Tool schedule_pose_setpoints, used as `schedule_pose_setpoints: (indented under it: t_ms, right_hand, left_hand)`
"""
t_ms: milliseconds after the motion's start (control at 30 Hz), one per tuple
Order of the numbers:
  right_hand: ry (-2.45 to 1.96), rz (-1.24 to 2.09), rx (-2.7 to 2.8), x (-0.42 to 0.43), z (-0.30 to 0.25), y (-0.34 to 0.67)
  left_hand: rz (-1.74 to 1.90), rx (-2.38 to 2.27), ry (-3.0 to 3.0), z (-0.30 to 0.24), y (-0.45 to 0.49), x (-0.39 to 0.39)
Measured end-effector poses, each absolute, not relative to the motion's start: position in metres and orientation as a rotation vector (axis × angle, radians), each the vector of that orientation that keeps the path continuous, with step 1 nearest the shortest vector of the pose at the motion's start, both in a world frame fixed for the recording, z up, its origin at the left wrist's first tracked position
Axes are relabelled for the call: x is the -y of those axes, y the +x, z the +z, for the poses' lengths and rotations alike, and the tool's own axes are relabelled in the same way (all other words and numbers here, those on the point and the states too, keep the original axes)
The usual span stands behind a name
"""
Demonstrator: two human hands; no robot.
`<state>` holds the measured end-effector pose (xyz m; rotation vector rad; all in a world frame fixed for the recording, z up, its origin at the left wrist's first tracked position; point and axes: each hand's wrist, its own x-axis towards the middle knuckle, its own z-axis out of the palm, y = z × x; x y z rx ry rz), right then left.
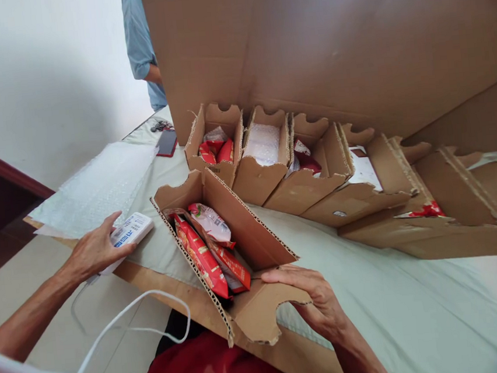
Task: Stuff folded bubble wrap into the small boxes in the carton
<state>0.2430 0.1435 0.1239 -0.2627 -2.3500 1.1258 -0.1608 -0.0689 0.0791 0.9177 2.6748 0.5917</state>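
Carton [257,232] at clothed table edge [136,273]; tiled floor [24,284].

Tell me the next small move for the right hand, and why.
Probably, the right hand should nudge the open box inward: the hand is on the box's near end, which appears to reach over the table edge, with red packets inside.

Your left forearm [25,334] slanted in from the lower left, bare, rising toward the middle of the view. Your left hand [100,245] showed its back, thumb on the near side and fingers on the far side, set in a grasp. Your right forearm [361,354] leaned leftward from the bottom edge; your right hand [314,294] was clasped, one digit stretched left.
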Motion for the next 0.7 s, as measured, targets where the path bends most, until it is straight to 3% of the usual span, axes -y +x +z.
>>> schedule_pose_setpoints:
  t_ms: [167,433,700]
  right_hand:
    - [-0.263,1.107,2.339,-0.142,0.125,0.242]
    - [-0.222,1.120,2.309,-0.143,0.127,0.239]
    - [-0.237,1.133,2.304,-0.141,0.127,0.239]
  left_hand:
    - [0.753,-2.572,1.029,0.078,-0.166,0.074]
    - [0.373,-2.551,1.241,0.076,-0.163,0.085]
    - [0.359,-2.632,1.236,0.064,-0.167,0.088]
